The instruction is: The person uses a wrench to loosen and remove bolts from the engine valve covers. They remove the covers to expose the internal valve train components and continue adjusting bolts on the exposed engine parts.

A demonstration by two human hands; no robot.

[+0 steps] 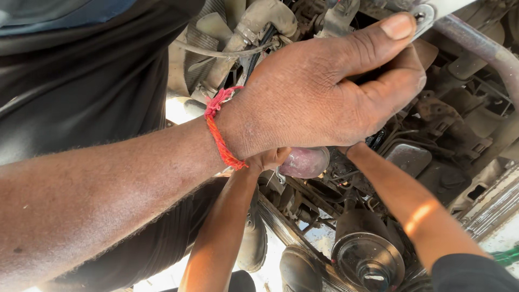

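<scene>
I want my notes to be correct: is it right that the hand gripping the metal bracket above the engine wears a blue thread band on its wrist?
Not quite: the band is not blue. The head view shows a red and orange thread band on the wrist of the right hand, which does grip the metal bracket above the engine.

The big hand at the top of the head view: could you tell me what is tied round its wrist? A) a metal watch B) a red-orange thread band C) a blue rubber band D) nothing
B: a red-orange thread band circles the wrist of the hand gripping a metal part in the engine bay.
</scene>
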